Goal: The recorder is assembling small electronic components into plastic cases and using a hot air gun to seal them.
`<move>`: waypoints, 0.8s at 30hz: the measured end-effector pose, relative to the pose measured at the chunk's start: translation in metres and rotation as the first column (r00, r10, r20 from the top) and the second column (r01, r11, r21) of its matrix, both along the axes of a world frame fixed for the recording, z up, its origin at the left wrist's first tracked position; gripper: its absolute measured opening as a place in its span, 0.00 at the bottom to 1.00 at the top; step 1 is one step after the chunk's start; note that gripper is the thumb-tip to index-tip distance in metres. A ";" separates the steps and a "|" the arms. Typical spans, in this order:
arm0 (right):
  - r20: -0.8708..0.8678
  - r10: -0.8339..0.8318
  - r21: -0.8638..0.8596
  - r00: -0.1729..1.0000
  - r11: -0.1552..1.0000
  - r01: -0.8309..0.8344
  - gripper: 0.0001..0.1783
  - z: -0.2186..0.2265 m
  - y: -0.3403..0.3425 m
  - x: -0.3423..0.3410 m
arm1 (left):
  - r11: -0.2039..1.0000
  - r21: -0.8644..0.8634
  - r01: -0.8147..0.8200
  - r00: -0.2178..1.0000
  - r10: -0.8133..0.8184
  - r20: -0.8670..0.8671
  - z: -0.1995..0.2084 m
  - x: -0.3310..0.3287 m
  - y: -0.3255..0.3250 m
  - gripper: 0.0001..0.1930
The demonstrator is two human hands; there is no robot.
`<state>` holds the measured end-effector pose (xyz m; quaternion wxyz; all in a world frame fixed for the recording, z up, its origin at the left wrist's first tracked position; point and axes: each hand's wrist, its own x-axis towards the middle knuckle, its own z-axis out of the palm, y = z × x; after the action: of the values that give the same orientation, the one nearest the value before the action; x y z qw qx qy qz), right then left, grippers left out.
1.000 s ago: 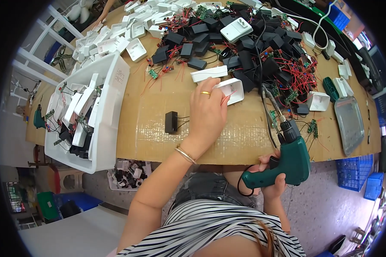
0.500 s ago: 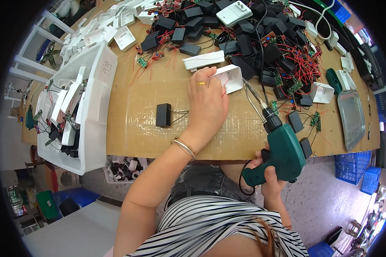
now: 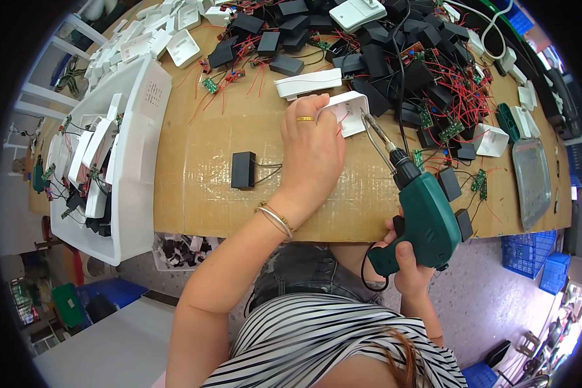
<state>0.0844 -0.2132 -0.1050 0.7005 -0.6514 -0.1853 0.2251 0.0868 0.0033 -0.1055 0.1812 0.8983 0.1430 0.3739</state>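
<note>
My left hand [image 3: 312,152] is closed on a white plastic casing [image 3: 354,115], tilted with its hollow side showing. A short red wire sticks up beside the fingers. My right hand [image 3: 410,266] grips the handle of a green pistol-shaped soldering gun [image 3: 430,216], its black cord looping below. The gun's metal tip points up and left to the casing's right rim; whether it touches a contact cannot be made out. Left of my wrist lies a black rectangular box [image 3: 243,170], whose two dark wires run under my left hand. Another white casing [image 3: 308,83] rests just beyond.
Black boxes [image 3: 375,61], red wires and green circuit boards [image 3: 451,132] are heaped at the back and right. A white bin [image 3: 136,161] of assembled parts stands left, with white shells [image 3: 183,48] behind it. A clear tray [image 3: 531,184] lies far right on the cardboard-covered table [image 3: 200,207].
The soldering gun has shifted slightly left and up, its tip now over the casing's right rim. My left hand keeps its hold on the casing. The whole view has moved a little.
</note>
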 end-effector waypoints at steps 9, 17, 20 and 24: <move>0.017 -0.009 -0.052 1.000 0.999 0.010 0.24 0.008 0.009 0.002 | 0.999 0.034 0.004 1.000 -0.004 -0.005 0.000 0.000 0.003 0.07; 0.094 -0.003 -0.108 0.996 0.994 0.013 0.29 0.007 0.012 0.006 | 0.999 0.041 -0.023 1.000 0.024 -0.008 -0.002 0.001 0.002 0.08; 0.114 0.021 -0.113 0.993 0.994 -0.008 0.27 0.007 0.013 0.008 | 0.999 0.045 -0.027 1.000 0.028 -0.005 -0.001 0.001 0.001 0.08; 0.151 0.026 -0.141 0.988 0.990 -0.004 0.26 0.010 0.016 0.009 | 0.998 0.058 -0.024 1.000 0.024 -0.006 -0.001 0.001 0.001 0.07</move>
<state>0.0935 -0.1977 -0.0954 0.6350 -0.7129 -0.2268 0.1924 0.0875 0.0048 -0.1063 0.1499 0.9027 0.1435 0.3770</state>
